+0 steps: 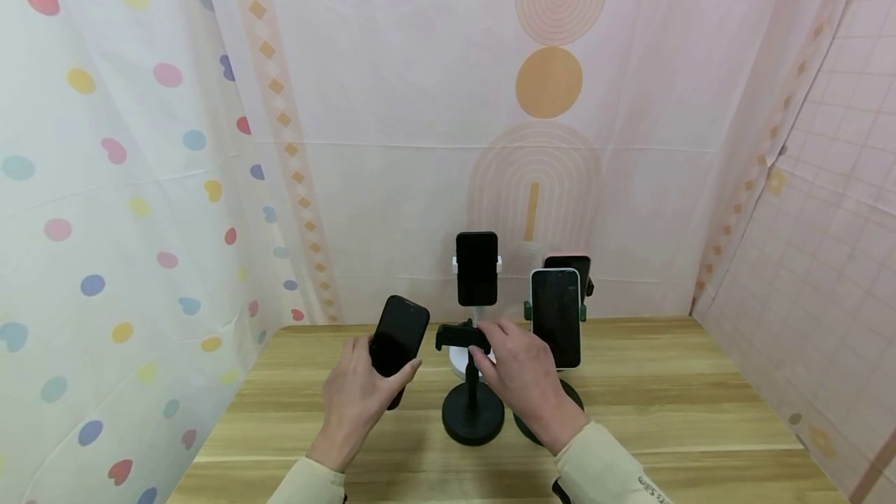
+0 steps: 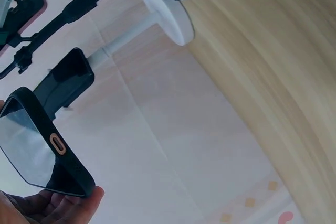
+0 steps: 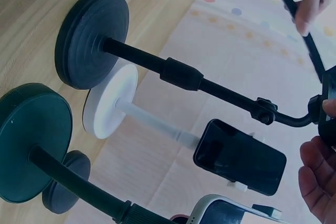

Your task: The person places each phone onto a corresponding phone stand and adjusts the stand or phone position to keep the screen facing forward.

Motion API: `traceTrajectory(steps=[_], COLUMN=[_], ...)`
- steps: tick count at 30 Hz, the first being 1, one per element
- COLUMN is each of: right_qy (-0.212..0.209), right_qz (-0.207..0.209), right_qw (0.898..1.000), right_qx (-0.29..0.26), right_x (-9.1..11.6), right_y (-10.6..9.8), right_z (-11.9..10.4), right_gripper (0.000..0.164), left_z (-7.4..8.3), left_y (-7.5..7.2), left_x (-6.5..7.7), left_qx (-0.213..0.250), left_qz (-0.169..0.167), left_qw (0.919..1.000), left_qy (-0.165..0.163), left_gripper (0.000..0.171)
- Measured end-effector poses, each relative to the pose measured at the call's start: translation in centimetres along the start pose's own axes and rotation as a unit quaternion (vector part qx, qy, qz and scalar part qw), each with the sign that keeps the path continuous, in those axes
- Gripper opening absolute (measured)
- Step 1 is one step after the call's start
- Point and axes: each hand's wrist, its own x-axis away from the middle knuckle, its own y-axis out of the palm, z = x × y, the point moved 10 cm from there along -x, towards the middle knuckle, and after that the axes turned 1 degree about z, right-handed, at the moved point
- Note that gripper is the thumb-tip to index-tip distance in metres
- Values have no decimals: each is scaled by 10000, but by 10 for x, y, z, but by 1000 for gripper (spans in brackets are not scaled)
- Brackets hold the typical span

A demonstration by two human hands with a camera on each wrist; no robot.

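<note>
My left hand [image 1: 355, 395] grips a black smartphone [image 1: 402, 333] by its sides, screen facing up toward me and tilted. In the left wrist view the phone's dark case [image 2: 44, 140] shows an orange-rimmed side button. To the right stands a black phone stand [image 1: 473, 417] with a round base. My right hand [image 1: 525, 372] pinches the right end of its black clamp [image 1: 458, 337], which holds no phone. The left hand's phone is apart from the clamp. In the right wrist view, fingers [image 3: 317, 174] hold the clamp at the right edge, where part is cut off.
Behind the black stand, a white stand [image 3: 107, 103] carries a black phone [image 1: 477, 269]. At the right, a green stand [image 3: 34, 140] holds a white-edged phone [image 1: 556, 317]. Another phone [image 1: 570, 261] is behind it, partly hidden. Patterned curtains [image 1: 392, 99] border the wooden table [image 1: 665, 411].
</note>
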Motion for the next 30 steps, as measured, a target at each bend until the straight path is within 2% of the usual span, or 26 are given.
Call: traceTrajectory(steps=[9, 14, 17, 24, 27, 30], right_qy=[235, 300, 309, 292, 319, 404], right_qz=[-54, -107, -100, -14, -33, -131], right_qw=[9996, 9994, 9994, 9994, 9993, 9988], right_qx=[-126, -115, -145, -194, -212, -233], right_x=[1, 2, 2, 3, 4, 4], right_y=[1, 3, 3, 2, 3, 4], right_z=[2, 3, 3, 3, 4, 5], right_gripper=[31, 31, 32, 32, 31, 28], left_z=[21, 39, 52, 78, 84, 88], left_y=[-18, -25, -28, -29, -26, -22], left_x=[1, 6, 9, 19, 22, 25], left_qx=[398, 753, 930, 1085, 1172, 1239], left_qz=[422, 487, 578, 780, 732, 605], left_qw=[9979, 9948, 9915, 9831, 9815, 9826], left_qy=[300, 477, 705, 1252, 1328, 1243], left_gripper=[74, 71, 72, 77, 79, 83])
